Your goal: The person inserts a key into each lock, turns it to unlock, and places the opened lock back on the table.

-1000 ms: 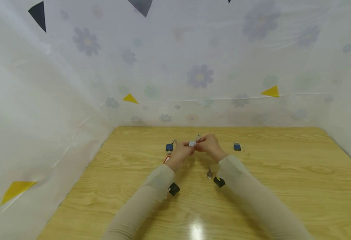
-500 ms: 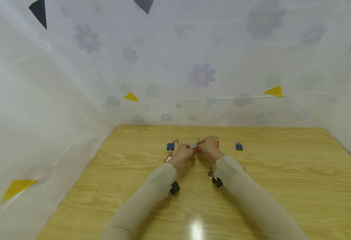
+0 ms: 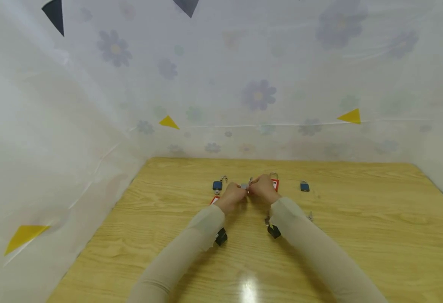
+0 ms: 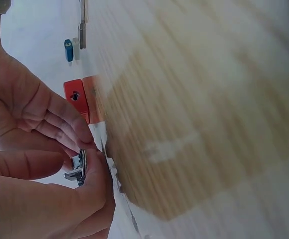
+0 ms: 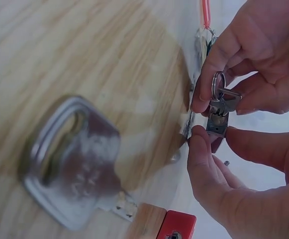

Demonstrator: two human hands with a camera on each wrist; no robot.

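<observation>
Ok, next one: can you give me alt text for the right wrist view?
Two hands work a key on a metal ring into a small silver padlock: the left hand pinches the key and the right hand grips the lock. In the blurred foreground a larger silver padlock lies on the wooden table, with a red block at the bottom edge.

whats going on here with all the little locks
A person sits at a wooden table and works a key at a small silver padlock held up between both hands. The left hand grips the padlock, while the right hand pinches the key. Two blue padlocks and a red one lie on the table about the hands.
</observation>
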